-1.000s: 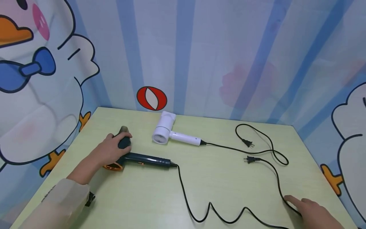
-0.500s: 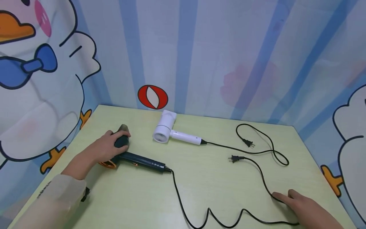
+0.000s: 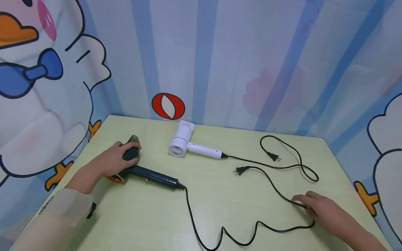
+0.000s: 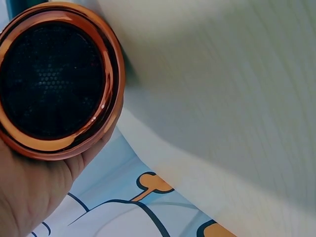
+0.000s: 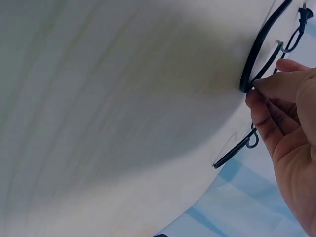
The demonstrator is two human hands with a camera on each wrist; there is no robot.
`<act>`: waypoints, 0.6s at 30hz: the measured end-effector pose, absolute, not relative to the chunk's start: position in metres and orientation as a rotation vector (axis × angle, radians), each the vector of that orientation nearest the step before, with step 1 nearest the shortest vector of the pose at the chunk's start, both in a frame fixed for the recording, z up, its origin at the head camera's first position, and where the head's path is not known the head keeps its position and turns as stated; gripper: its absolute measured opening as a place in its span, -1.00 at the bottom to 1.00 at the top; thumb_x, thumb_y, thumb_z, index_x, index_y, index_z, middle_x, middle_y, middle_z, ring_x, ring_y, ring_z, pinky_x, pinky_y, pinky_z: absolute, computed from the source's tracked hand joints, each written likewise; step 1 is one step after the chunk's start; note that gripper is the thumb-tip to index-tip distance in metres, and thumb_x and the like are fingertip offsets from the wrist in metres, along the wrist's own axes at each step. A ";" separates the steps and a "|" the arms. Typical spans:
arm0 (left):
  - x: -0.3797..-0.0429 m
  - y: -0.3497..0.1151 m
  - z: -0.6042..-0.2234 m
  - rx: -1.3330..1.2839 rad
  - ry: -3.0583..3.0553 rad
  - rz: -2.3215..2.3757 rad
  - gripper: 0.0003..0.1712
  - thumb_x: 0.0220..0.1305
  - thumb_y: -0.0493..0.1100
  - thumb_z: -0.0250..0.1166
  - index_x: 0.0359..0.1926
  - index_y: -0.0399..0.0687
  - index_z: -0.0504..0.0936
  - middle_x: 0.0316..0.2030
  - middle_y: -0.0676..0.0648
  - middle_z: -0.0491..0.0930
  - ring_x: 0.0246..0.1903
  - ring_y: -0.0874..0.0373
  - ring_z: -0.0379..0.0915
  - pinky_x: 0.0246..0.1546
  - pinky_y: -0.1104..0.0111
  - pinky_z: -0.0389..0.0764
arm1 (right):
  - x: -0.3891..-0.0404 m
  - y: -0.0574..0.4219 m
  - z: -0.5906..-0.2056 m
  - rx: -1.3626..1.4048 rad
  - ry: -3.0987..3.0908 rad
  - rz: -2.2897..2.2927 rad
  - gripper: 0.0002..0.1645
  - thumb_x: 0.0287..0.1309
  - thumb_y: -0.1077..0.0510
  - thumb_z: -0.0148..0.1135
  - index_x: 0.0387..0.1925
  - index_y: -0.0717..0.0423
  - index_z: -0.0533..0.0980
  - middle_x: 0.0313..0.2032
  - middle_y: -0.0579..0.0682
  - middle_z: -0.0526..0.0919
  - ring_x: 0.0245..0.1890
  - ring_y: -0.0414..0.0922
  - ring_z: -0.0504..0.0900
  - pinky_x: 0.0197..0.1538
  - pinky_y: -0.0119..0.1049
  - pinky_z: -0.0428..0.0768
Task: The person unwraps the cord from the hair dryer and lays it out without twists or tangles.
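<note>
My left hand (image 3: 114,158) grips the barrel of a dark green hair dryer (image 3: 154,175), fingers wrapped over its top. Its handle points right across the table. The left wrist view shows the dryer's copper-rimmed round end with a dark mesh grille (image 4: 49,81), the hand behind it. On the right, my right hand (image 3: 328,213) pinches this dryer's black power cord (image 3: 278,194) between thumb and fingers. The cord's free end runs back left to a two-prong plug (image 3: 241,170). From the right wrist, the pinched cord (image 4: 10,10) is partly hidden by the fingers.
Behind the dark dryer lies a white hair dryer (image 3: 205,150), its handle also pointing right. Its black cord loops at the back right, ending in a plug (image 3: 273,156). A cartoon-printed curtain (image 3: 226,62) stands behind the pale wooden table (image 3: 150,216).
My right hand has moved up and left with the cord, and the plug has slid left. The dark dryer has shifted slightly left, its handle end tilting toward the near edge.
</note>
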State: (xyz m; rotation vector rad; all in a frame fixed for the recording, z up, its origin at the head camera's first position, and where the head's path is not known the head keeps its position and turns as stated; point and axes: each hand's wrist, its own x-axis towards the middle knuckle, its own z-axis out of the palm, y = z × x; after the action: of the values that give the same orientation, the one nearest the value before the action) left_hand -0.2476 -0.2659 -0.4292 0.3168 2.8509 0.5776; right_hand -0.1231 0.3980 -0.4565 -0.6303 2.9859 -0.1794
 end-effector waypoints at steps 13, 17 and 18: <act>-0.249 -0.264 -0.428 0.318 2.850 0.566 -0.38 0.43 0.18 0.20 0.43 0.26 0.29 0.20 -0.49 0.21 -0.07 -0.31 0.47 -0.23 -0.01 0.58 | -0.104 0.380 -0.445 0.159 2.789 -0.305 -0.70 0.18 0.07 0.43 -0.42 0.11 0.47 -0.53 -0.05 0.45 -0.48 -0.11 0.39 -0.36 -0.18 0.38; -0.249 -0.262 -0.427 0.310 2.851 0.562 -0.38 0.43 0.17 0.21 0.42 0.25 0.30 0.17 -0.50 0.22 -0.11 -0.29 0.48 -0.26 0.01 0.58 | -0.088 0.370 -0.444 0.265 2.709 -0.327 -0.56 0.23 -0.09 0.38 -0.52 0.12 0.46 -0.61 -0.05 0.42 -0.53 -0.11 0.36 -0.37 -0.21 0.32; -0.249 -0.261 -0.428 0.309 2.849 0.564 -0.38 0.43 0.17 0.21 0.42 0.24 0.30 0.16 -0.50 0.23 -0.12 -0.28 0.48 -0.26 0.02 0.58 | -0.085 0.367 -0.446 0.276 2.689 -0.334 -0.56 0.23 -0.10 0.38 -0.54 0.12 0.47 -0.62 -0.05 0.43 -0.53 -0.11 0.36 -0.36 -0.22 0.32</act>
State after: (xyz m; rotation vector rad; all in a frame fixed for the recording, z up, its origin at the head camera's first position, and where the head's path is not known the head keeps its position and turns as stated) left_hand -0.2491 -0.2613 -0.4276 0.3092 2.8488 0.5642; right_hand -0.0852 0.3667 -0.4456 0.2761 2.6892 -0.3341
